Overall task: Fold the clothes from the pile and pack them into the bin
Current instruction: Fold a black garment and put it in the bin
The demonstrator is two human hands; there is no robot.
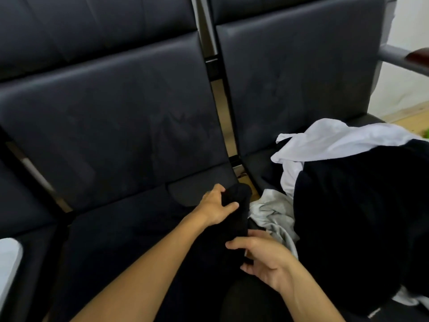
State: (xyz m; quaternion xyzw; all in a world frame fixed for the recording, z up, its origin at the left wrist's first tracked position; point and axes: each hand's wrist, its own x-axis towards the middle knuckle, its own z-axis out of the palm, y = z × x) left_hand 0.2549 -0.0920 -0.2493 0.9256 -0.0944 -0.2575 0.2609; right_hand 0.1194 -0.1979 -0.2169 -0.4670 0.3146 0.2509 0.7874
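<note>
- A black garment (236, 214) stretches between both hands over the front of the middle seat (120, 231), by the gap between two seats.
- The left hand (214, 205) grips its far end, thumb (229, 206) and fingers (217, 189) curled round a bunched black fold.
- The right hand (262, 259) holds the near end, fingers (234, 245) curled over the cloth, palm turned up.
- Just right of the hands lies the pile (348, 205) on the right seat: a large black piece (362, 217) on top, a white piece (334, 140) behind it, and a grey piece (274, 212) at its left edge, touching the black garment.
- The seats are dark and padded, with tall backs (111, 108).
- A pale object (9, 259) shows at the left edge; I cannot tell what it is.
- An armrest (404, 58) juts in at the upper right, with wooden floor (411, 119) below it.
</note>
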